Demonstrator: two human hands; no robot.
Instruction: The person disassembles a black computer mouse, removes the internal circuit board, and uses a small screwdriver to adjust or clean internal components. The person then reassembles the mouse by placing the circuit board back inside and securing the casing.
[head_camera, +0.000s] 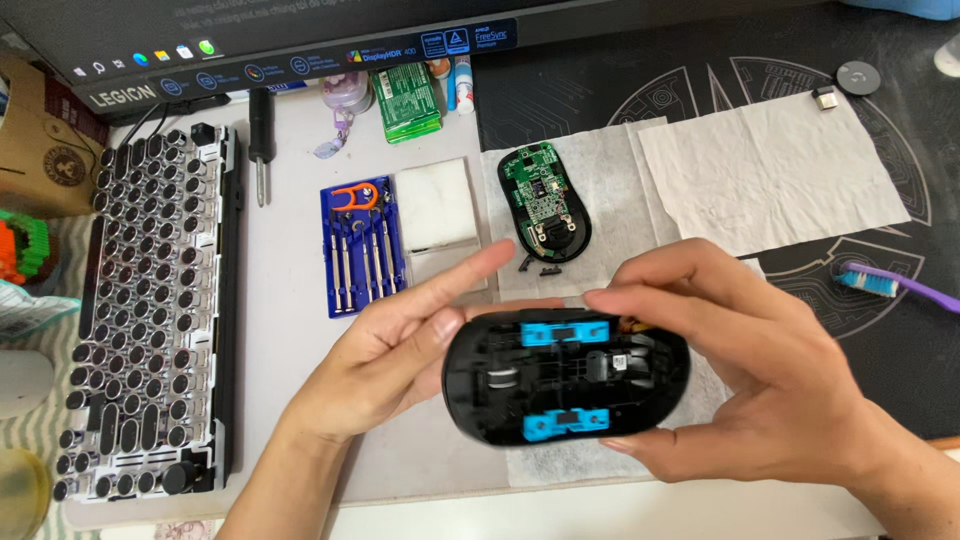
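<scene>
My left hand (405, 345) and my right hand (745, 365) together hold a black mouse shell (565, 380) above the desk, its inside turned up and showing two blue plastic pieces. The left fingers rest against its left end; the right hand wraps its right side. Beyond it, on a white tissue (600, 165), lies the mouse's base with a green circuit board (543, 200). A few small dark screws (535, 267) lie beside that base.
A round-keyed keyboard (150, 310) stands at the left. A blue precision screwdriver case (362, 245), a black screwdriver (261, 140), a white pad (433, 205), a green box (410, 100), a large tissue (770, 170) and a toothbrush (895, 285) lie around. A monitor's lower edge (300, 60) is at the top.
</scene>
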